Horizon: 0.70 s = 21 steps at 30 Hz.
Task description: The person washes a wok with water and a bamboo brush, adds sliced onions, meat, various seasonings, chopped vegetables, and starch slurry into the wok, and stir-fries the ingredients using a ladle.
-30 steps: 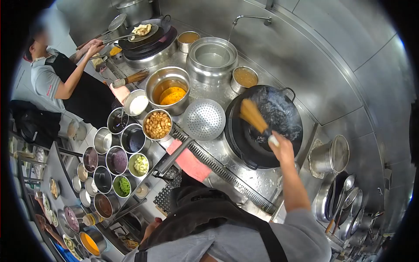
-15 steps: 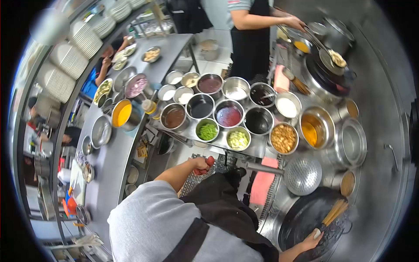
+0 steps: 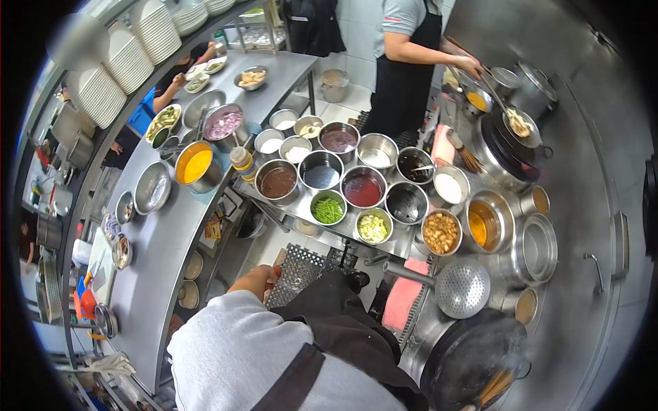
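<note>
At the bottom edge, my right hand [image 3: 469,408] is nearly cut off; only a bit shows, at the handle end of a bamboo brush [image 3: 496,386]. The bristles rest in a dark, steaming wok [image 3: 473,346]. My left hand [image 3: 258,279] is beside my apron, over the floor mat, its fingers curled; whether they hold anything is hidden. A perforated ladle [image 3: 462,288] lies above the wok, its handle pointing left beside a pink cloth [image 3: 403,299]. Close by are a pot of brown chunks [image 3: 441,232] and a pot of orange liquid [image 3: 482,223].
Metal pots of sauces, powders and chopped greens [image 3: 328,207] cover the counter ahead. A co-worker [image 3: 409,65] holds a long ladle at another wok [image 3: 510,147]. To the left, a steel table [image 3: 147,274] carries bowls and a pot of orange liquid [image 3: 197,164]. A faucet [image 3: 595,270] is at right.
The view has swung left since the first frame and shifted slightly since the second. The brush sits lower in the frame, and my right hand has mostly left it. My left hand appears farther left and lower.
</note>
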### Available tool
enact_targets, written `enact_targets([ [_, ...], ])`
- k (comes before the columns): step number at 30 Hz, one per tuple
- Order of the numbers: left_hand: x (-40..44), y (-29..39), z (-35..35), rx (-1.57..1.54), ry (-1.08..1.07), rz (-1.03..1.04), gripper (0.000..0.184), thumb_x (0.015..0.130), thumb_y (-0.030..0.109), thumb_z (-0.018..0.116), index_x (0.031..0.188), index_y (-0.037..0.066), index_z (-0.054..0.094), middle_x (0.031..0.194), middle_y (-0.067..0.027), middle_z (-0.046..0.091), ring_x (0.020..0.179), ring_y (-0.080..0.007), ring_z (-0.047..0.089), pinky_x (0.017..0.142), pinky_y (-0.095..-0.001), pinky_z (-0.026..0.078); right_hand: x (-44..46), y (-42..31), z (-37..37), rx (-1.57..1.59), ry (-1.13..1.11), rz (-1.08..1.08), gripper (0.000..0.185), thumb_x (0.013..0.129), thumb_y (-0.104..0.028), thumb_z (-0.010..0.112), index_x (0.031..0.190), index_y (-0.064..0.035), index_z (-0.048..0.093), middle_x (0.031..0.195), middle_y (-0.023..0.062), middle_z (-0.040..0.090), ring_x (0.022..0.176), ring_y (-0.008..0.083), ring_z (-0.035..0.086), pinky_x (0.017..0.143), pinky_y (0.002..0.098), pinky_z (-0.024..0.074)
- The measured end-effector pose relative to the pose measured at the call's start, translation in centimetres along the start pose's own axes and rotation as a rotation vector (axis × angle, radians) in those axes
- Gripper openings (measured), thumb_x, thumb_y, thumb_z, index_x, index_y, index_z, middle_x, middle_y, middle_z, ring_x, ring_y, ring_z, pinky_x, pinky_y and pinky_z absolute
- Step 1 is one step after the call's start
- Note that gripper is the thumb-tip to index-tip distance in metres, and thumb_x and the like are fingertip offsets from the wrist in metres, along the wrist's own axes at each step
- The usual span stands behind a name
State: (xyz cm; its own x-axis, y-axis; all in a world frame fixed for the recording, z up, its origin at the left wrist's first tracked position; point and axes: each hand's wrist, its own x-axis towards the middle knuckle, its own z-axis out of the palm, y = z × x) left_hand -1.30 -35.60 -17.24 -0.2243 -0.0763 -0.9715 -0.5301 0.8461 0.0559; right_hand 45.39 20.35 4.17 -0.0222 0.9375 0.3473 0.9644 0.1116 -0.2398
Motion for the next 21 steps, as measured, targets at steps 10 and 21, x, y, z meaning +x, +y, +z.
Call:
enact_targets([
  [10, 1.3, 8.6, -0.2, 0.041, 0.090, 0.337, 0.008, 0.074, 0.012, 0.063, 0.069, 0.005, 0.061, 0.060, -0.0067, 0.060, 0.045, -0.0177, 0.055, 0.038, -0.0331, 0.043, 2.4, -3.4, 6.3, 0.576, -0.447, -0.011, 0.049, 0.079, -0.019, 0.066, 0.123, -0.0009, 0.053, 0.089, 0.0160, 0.065, 0.076, 0.0279, 0.062, 0.068, 0.0348, 0.0493],
  [21, 3.7, 4.2, 3.4, 0.438, -0.090, 0.194, 0.016, 0.079, 0.016, 0.061, 0.088, 0.006, 0.068, 0.074, -0.0070, 0.067, 0.062, -0.0180, 0.062, 0.054, -0.0368, 0.049, -6.7, 8.3, -13.2, 0.498, -0.432, 0.308, 0.040, 0.076, -0.017, 0.069, 0.111, 0.0018, 0.062, 0.106, 0.0163, 0.064, 0.088, 0.0225, 0.057, 0.078, 0.0327, 0.0462],
])
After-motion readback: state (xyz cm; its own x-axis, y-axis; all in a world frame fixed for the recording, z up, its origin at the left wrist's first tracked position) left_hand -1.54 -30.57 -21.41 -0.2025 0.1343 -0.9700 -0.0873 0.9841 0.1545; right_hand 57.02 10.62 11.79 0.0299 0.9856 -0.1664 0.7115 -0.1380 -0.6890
